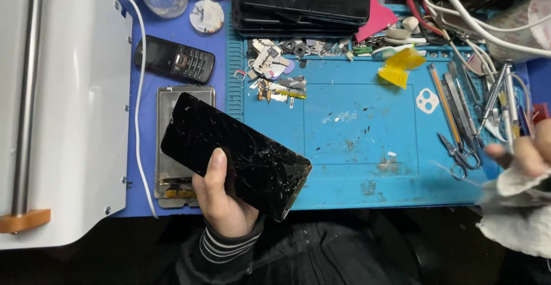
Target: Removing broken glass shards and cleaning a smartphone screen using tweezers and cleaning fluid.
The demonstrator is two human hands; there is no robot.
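The person's left hand grips a cracked black phone screen from beneath, thumb pressed on the glass and fingers wrapped under its lower edge — a hold that keeps the shattered face tilted up toward the viewer, just above the front edge of the blue work mat. Behind it lies an opened phone frame, near a small keypad phone. The right hand, blurred at the mat's right side, is closed on a white cloth, beside the laid-out tweezers and scissors — within ready reach.
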